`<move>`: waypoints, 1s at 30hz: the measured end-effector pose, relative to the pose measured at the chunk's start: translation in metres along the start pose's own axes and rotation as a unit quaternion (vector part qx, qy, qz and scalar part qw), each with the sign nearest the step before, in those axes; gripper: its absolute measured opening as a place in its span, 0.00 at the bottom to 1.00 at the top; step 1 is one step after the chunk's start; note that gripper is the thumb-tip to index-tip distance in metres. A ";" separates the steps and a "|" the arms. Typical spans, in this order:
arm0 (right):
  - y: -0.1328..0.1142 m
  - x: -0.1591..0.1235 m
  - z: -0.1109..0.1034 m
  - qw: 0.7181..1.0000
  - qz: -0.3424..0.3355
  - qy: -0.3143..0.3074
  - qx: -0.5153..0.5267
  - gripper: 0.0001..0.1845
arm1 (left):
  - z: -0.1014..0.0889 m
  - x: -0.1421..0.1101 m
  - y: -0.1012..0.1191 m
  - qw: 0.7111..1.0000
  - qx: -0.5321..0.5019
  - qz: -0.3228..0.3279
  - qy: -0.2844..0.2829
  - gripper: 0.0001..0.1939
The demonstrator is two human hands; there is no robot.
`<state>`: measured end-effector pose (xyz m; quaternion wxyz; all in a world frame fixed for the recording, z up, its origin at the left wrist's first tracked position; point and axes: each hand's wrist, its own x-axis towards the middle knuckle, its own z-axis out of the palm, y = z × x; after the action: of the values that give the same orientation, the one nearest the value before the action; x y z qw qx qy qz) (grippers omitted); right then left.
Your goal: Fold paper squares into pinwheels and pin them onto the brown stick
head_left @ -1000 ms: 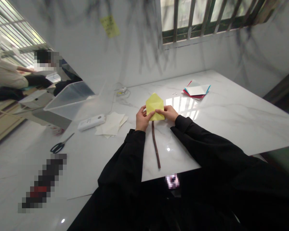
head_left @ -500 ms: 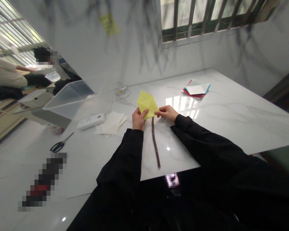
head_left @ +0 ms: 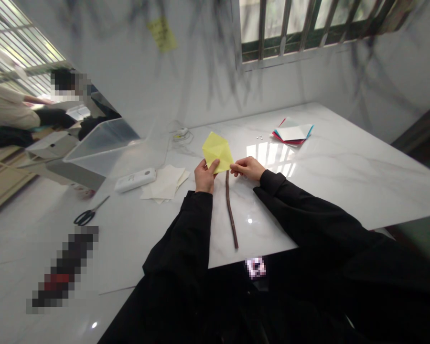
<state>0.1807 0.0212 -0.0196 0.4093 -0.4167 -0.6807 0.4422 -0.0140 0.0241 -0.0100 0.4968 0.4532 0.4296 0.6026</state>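
A folded sheet of yellow paper (head_left: 218, 149) is held up over the table, with crease lines across it. My left hand (head_left: 205, 176) grips its lower left edge, thumb lying on the front face. At the paper's lower right corner, the thumb and fingers of my right hand (head_left: 249, 168) are pinched together on the edge. Below the paper, a thin brown stick (head_left: 230, 210) lies lengthwise on the table between my forearms. Its upper end is hidden behind the paper.
White paper pieces (head_left: 165, 184) and a white device (head_left: 135, 180) lie to the left. Black-handled scissors (head_left: 85, 217) are farther left, near a clear plastic bin (head_left: 103, 143). Coloured sheets (head_left: 293, 134) lie at the back right. Two people sit beyond the left side.
My left hand and the yellow paper have shifted slightly up and left. The right hand has stayed almost in place by the paper's corner.
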 end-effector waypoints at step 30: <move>-0.008 0.001 -0.002 0.992 0.055 0.073 0.093 0.35 | 0.006 -0.007 0.009 0.997 0.053 -0.023 -0.052 0.26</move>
<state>0.1802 0.0207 -0.0109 0.4693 -0.4450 -0.5812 0.4939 -0.0095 0.0161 -0.0008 0.5077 0.4995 0.4448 0.5430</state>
